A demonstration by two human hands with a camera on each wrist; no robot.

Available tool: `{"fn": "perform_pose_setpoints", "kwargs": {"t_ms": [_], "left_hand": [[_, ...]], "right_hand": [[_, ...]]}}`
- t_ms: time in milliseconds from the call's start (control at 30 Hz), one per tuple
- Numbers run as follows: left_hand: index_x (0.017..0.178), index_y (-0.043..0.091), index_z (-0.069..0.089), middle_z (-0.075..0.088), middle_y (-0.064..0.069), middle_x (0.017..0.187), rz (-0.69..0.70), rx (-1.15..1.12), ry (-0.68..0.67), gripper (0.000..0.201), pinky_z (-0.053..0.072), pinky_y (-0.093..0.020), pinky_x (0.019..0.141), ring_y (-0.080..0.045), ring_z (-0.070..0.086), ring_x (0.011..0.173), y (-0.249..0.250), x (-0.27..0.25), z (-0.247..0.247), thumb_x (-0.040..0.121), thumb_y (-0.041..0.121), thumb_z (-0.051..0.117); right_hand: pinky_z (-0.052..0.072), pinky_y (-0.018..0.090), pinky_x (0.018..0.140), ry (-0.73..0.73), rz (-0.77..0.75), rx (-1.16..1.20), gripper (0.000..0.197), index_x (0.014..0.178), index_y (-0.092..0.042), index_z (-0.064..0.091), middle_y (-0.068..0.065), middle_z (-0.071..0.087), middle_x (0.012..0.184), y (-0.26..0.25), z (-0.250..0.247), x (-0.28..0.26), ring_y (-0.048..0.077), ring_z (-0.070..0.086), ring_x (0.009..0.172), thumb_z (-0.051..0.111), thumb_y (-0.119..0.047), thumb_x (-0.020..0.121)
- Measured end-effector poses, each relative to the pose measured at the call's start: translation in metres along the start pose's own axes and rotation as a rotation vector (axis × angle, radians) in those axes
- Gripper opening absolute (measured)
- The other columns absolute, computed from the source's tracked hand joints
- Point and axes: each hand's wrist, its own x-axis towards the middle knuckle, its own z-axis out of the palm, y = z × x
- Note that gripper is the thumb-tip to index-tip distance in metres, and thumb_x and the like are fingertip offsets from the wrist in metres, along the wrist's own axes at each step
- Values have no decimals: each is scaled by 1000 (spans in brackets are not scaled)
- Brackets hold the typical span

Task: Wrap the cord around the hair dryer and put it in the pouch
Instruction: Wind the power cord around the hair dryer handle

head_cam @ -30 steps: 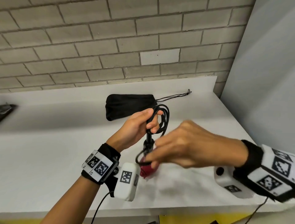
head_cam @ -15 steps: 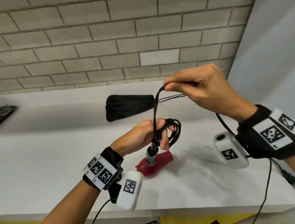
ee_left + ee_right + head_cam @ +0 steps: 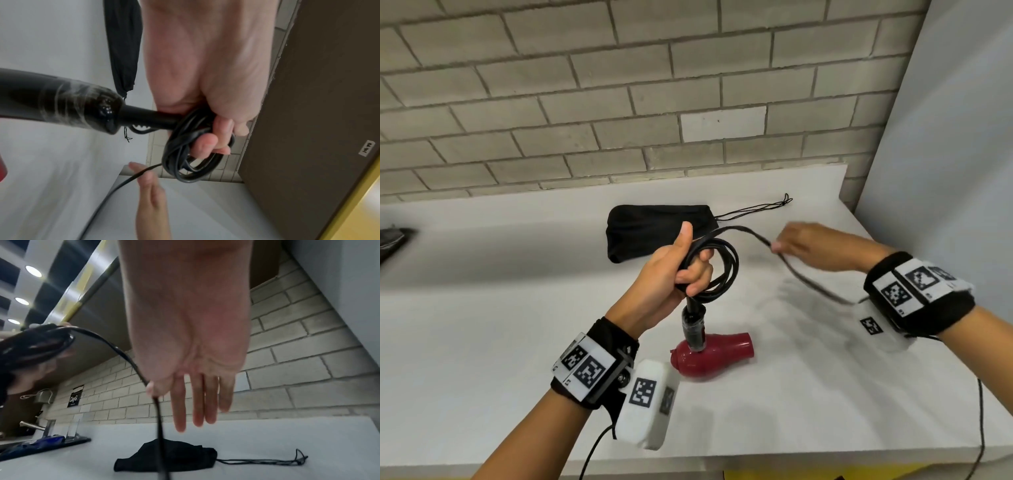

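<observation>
A red hair dryer point(image 3: 717, 353) with a black handle point(image 3: 693, 329) stands handle-up, its body low on the white counter point(image 3: 482, 342). My left hand point(image 3: 681, 270) grips the top of the handle together with a coil of black cord point(image 3: 722, 274), thumb raised. The coil point(image 3: 185, 162) loops around the curled left fingers point(image 3: 205, 142). From the coil the cord runs right to my right hand point(image 3: 811, 246), whose thumb point(image 3: 151, 387) pinches it while the other fingers point(image 3: 197, 402) stay straight. The black pouch point(image 3: 657, 229) lies flat behind both hands.
The pouch's drawstring point(image 3: 756, 209) trails right along the counter. A brick wall point(image 3: 619, 102) rises behind and a grey panel point(image 3: 945, 171) closes the right side. A dark object point(image 3: 393, 240) sits at the far left. The counter's front edge point(image 3: 791, 459) is near me.
My right hand swung from low in front of the dryer up above the left hand, then down and out to the right, drawing the cord with it. The coil has grown.
</observation>
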Motion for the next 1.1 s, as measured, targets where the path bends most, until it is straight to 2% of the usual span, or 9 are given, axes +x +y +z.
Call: {"fn": "perform_pose_setpoints", "kwargs": {"t_ms": [67, 167, 300, 367, 533, 733, 867, 1000, 1100], "left_hand": [[81, -12, 43, 34, 10, 40, -15, -4, 0, 65, 31, -18, 53, -9, 29, 43, 1, 2, -3, 95, 48, 24], [75, -8, 46, 30, 11, 40, -34, -7, 4, 64, 31, -18, 53, -10, 30, 43, 1, 6, -1, 95, 49, 25], [54, 19, 47, 18, 0, 46, -22, -40, -53, 60, 34, -22, 64, -12, 31, 46, -2, 9, 5, 97, 47, 17], [55, 16, 43, 22, -2, 50, -32, -120, -150, 58, 32, -27, 69, -13, 35, 51, -6, 7, 3, 99, 44, 15], [99, 7, 55, 42, 6, 61, -46, -424, -288, 35, 38, -29, 80, -15, 45, 67, -11, 8, -5, 96, 27, 26], [101, 9, 56, 49, 8, 68, -30, -478, -273, 27, 42, -24, 76, -13, 50, 74, -18, 10, -4, 93, 34, 49], [91, 11, 51, 49, 7, 68, -30, -441, -257, 27, 43, -24, 79, -13, 50, 75, -12, 14, -1, 96, 30, 32], [84, 14, 55, 50, 8, 60, -33, -422, -203, 31, 45, -22, 74, -13, 54, 71, -12, 13, -8, 95, 29, 30], [79, 15, 56, 42, 11, 53, -38, -432, -151, 33, 40, -19, 65, -11, 43, 59, -11, 12, -12, 95, 31, 32]], "right_hand": [[36, 27, 105, -128, -27, 122, 38, 125, -20, 54, -4, 53, 129, -5, 3, -11, 18, 50, 123, 38, -41, 98], [35, 13, 106, -93, -226, 756, 45, 138, -31, 38, -18, 47, 139, -42, -10, -28, -5, 42, 130, 46, -37, 94], [48, 48, 86, 3, -327, 745, 43, 111, -19, 58, 12, 64, 100, -80, -3, -21, 20, 59, 90, 53, -53, 85], [47, 54, 80, 63, -314, 796, 33, 96, -20, 62, 14, 64, 85, -85, 5, -17, 26, 60, 80, 53, -49, 86], [39, 20, 43, 262, -205, 957, 34, 78, -20, 58, 10, 55, 62, -97, 16, -13, 17, 47, 48, 44, -50, 88], [45, 32, 61, 455, -112, 1145, 38, 65, -24, 59, 0, 65, 65, -108, 33, -2, 32, 60, 58, 49, -48, 92], [48, 23, 57, 521, -10, 1225, 52, 75, -7, 60, 7, 69, 62, -115, 42, 2, 14, 59, 48, 34, -46, 98], [47, 28, 63, 536, -51, 962, 56, 76, -8, 56, 7, 62, 65, -113, 39, 4, 11, 53, 57, 28, -51, 98], [42, 18, 64, 402, -151, 771, 52, 79, -16, 56, -7, 56, 66, -102, 21, -2, 5, 52, 61, 27, -57, 91]]}}
